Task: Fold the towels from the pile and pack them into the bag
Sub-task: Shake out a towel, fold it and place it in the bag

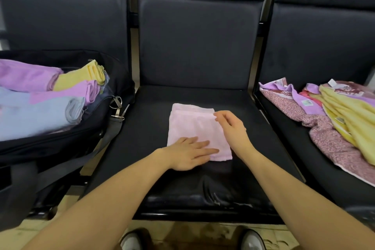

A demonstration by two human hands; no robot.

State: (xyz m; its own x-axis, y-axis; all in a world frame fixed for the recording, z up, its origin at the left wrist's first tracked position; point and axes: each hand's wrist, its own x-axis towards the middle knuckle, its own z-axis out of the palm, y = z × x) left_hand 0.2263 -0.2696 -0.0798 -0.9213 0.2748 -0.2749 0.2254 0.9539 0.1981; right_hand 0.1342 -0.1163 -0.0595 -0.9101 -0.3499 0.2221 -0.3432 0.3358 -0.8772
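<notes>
The folded pink towel (192, 128) lies on the middle seat (233, 178). Left hand (188, 153) presses it flat; right hand (231, 126) hovers, grip loose and holding nothing. Best to square its edges, then lift it whole into the bag (113, 85).

We stood in what looked like a public waiting area: a row of joined black padded leatherette seats (194, 50) on a metal frame, over a worn beige tiled floor (194, 233).
</notes>
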